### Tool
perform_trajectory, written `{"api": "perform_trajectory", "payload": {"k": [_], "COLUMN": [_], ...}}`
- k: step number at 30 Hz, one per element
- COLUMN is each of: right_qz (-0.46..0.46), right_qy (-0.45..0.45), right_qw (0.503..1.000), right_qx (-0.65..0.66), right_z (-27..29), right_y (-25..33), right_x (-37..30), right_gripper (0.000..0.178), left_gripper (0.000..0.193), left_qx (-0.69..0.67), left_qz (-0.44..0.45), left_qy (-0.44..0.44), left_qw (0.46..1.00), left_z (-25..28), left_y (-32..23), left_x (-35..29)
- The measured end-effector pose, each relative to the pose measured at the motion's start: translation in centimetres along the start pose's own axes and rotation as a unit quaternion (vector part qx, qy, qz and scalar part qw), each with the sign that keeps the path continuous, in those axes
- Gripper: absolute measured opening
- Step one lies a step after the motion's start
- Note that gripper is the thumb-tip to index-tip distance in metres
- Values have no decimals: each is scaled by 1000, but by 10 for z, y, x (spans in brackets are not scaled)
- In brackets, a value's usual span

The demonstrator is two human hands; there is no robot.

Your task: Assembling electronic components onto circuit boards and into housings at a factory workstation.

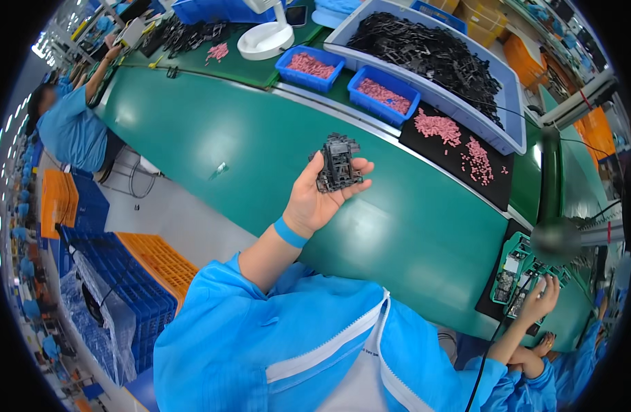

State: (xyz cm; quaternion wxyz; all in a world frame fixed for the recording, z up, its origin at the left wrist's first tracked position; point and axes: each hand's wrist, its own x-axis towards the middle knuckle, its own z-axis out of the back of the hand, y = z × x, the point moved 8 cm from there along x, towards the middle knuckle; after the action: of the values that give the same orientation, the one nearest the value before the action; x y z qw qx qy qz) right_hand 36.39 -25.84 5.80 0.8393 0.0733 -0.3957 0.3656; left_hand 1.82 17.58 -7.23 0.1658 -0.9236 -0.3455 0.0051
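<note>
Palm up over the green table (226, 151), my left hand (312, 196) is closed round a stack of black plastic parts (339, 163). Its thumb lies along one side and its fingertips show past the other. A blue band (291, 233) circles that wrist. Far to the right, my right hand (541, 300) reaches over a green fixture (513, 268) that holds small boards or parts. The fingers of this hand are partly spread, and nothing shows in them. Whether they touch the fixture is hard to make out.
A large grey bin (425, 75) of black plastic parts stands at the back. Blue trays (381, 110) hold small pink pieces, with more pink pieces on a black mat (490, 185). A blurred dark tool (556, 237) hangs at right. Co-workers (72, 130) sit at left and lower right; crates (123, 275) stand left.
</note>
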Motion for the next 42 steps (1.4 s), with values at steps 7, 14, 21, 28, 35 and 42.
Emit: {"api": "perform_trajectory", "payload": {"k": [7,14,21,28,35,42], "right_qz": [44,39,-98,28,49,37], "right_qy": [48,102,110,84,208,325], "right_qw": [980,874,784,874,913,898], "right_qx": [186,473,603,478,348,294], "right_z": [-12,-37,-102,-157,-211,-241], "right_y": [182,313,356,392,455,459], "right_x": [8,31,110,222,265,277], "right_gripper": [24,17,15,30,41,36], "left_gripper": [37,26,14,17,18,20], "left_qx": [30,27,132,125,85,74], "left_qz": [11,63,135,151,166,179], "left_qy": [-4,-69,-86,-96,-103,-104], "left_qw": [999,995,978,976,977,976], "left_z": [-20,22,23,25,24,19], "left_y": [15,62,74,79,79,84], "left_x": [63,89,88,88,85,92]}}
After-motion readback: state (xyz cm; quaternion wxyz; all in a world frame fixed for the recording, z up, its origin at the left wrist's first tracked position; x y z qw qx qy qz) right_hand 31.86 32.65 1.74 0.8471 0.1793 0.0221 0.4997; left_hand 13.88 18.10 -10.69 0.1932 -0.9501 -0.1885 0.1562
